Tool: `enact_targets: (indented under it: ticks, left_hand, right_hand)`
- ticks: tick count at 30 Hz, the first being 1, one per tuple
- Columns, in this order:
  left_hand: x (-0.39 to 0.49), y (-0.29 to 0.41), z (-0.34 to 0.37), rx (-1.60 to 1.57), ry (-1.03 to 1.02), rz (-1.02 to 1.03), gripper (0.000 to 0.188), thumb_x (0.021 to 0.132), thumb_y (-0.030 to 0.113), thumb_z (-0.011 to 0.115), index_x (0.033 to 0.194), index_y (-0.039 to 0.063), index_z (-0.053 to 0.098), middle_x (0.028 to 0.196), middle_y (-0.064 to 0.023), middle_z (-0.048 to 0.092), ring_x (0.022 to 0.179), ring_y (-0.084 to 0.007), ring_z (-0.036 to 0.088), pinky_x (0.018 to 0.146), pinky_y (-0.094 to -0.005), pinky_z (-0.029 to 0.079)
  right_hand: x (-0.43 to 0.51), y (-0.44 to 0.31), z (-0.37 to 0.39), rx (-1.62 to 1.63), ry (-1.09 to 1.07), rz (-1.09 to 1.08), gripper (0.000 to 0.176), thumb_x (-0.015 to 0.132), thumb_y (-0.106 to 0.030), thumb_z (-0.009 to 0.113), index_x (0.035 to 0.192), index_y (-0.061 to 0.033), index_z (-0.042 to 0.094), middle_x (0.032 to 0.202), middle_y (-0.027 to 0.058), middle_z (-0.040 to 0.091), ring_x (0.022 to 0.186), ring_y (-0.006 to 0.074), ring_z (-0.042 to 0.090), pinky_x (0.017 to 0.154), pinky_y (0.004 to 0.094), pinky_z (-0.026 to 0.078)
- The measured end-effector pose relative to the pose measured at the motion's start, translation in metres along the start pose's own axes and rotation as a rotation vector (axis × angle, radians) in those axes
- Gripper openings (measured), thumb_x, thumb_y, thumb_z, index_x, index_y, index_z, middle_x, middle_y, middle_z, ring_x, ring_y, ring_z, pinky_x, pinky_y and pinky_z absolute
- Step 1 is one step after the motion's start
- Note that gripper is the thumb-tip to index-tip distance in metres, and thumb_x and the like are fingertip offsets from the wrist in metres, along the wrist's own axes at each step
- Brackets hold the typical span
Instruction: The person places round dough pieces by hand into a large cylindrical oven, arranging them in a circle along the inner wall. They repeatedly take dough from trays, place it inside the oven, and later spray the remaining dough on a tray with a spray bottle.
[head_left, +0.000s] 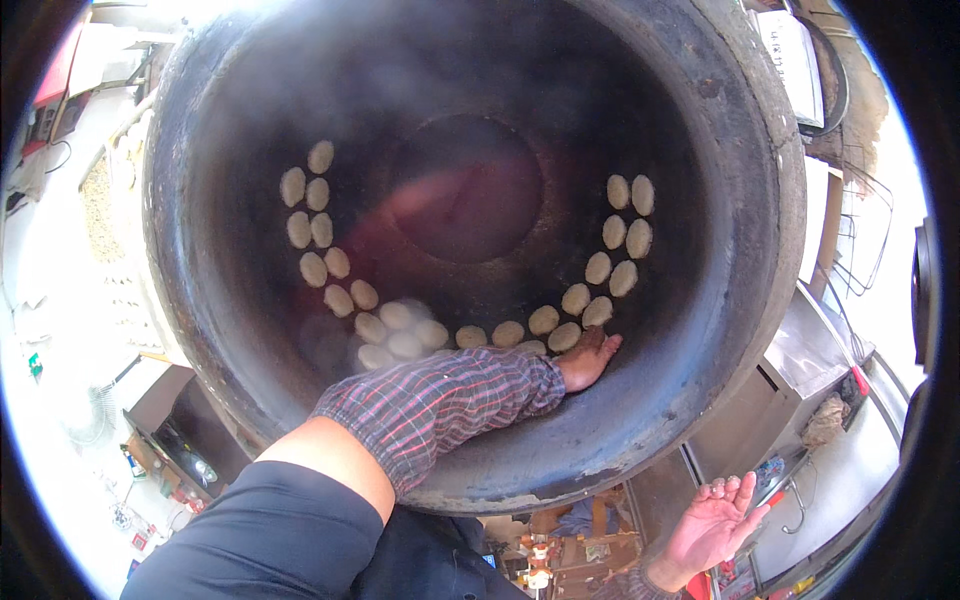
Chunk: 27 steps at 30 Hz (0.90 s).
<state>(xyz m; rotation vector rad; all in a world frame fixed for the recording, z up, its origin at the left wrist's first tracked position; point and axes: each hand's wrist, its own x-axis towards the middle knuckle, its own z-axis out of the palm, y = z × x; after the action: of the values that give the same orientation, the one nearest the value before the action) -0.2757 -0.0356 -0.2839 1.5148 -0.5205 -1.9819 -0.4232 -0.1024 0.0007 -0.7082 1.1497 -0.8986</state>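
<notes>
My left arm, in a checked oversleeve, reaches into a large round clay oven (720, 360). My left hand (587, 361) lies against its dark inner wall, the fingertips at the lower edge of a pale dough round (598, 311). The palm side is hidden, so I cannot tell if anything is beneath it. Many oval dough rounds (508, 334) stick to the wall in a curved, mostly double row; my forearm covers part of it. Outside the rim at the lower right, my right hand (712, 517) is held palm up, fingers loosely curled and apart, with nothing in it.
Steam drifts over the oven's upper part and lower left rounds. A reddish glow shows near its round floor (469, 187). A metal cabinet (731, 427) stands at the right, with a red-handled tool near my right hand. At the far left, blurred pale rounds lie on a bright surface.
</notes>
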Motion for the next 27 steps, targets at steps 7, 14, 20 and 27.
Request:
enact_targets:
  ticks: [7,14,20,27]
  left_hand:
    - [0.017,-0.003,-0.002,-0.180,-0.138,-0.047,0.092,0.091,0.071,0.016,0.151,0.001,0.004,0.159,-0.0153,0.003,0.147,-0.0241,-0.002,0.119,-0.0354,0.003]
    - [-0.080,0.161,-0.122,-0.247,0.247,0.075,0.085,0.094,0.065,0.025,0.148,-0.001,0.021,0.152,-0.0230,0.025,0.144,-0.0310,0.020,0.117,-0.0362,0.015]
    - [-0.325,0.173,-0.305,-0.496,0.305,0.841,0.047,0.100,0.031,0.044,0.132,-0.003,0.045,0.125,-0.0165,0.058,0.112,-0.0222,0.058,0.093,-0.0346,0.048]
    - [-0.474,-0.062,-0.537,-0.094,1.439,0.238,0.038,0.098,0.021,0.051,0.128,-0.003,0.048,0.111,-0.0134,0.065,0.104,-0.0165,0.061,0.084,-0.0282,0.050]
  right_hand:
    - [0.004,-0.007,0.027,-0.032,0.074,0.000,0.057,0.100,-0.050,0.039,0.119,-0.0003,0.061,0.095,0.0091,0.062,0.083,0.0179,0.055,0.075,0.0299,0.045]
    - [0.039,-0.010,0.157,-0.143,-0.320,-0.125,0.056,0.103,-0.044,0.033,0.126,0.0015,0.056,0.100,0.0103,0.065,0.085,0.0186,0.058,0.076,0.0301,0.047]
    - [0.014,0.074,0.378,-0.409,-0.588,-0.087,0.047,0.102,-0.033,0.040,0.124,0.0058,0.054,0.104,0.0162,0.067,0.088,0.0208,0.065,0.079,0.0314,0.051]
    - [-0.046,0.248,0.597,-0.928,-1.130,-0.267,0.038,0.096,-0.024,0.052,0.117,0.0072,0.060,0.097,0.0185,0.070,0.087,0.0250,0.068,0.077,0.0317,0.052]
